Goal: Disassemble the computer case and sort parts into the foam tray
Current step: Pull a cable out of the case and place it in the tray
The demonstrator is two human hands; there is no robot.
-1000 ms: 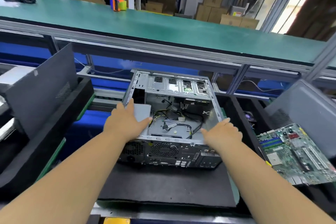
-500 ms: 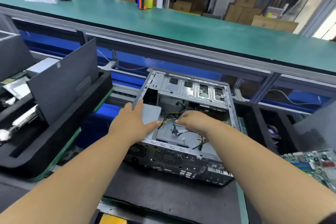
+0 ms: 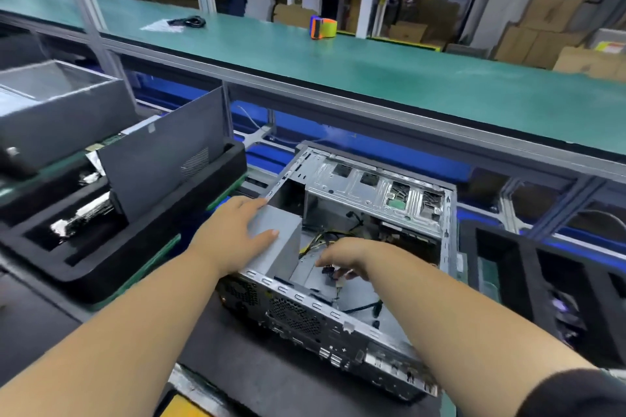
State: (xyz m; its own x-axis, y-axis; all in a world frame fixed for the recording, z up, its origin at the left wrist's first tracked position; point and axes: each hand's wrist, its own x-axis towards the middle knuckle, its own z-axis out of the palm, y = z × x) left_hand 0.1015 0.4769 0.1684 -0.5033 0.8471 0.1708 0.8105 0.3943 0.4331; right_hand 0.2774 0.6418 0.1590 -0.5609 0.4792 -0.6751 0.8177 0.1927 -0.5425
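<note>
Computer case (image 3: 379, 186) open-topped, left hand (image 3: 233, 234) flat on PSU (image 3: 277, 237), right hand (image 3: 349, 256) among cables (image 3: 325, 240)

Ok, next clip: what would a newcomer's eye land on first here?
The opened computer case lying in the centre, with both bare arms reaching in. The left hand rests flat on the grey power supply; the right hand is among the loose cables. A black foam tray sits to the left.
</note>
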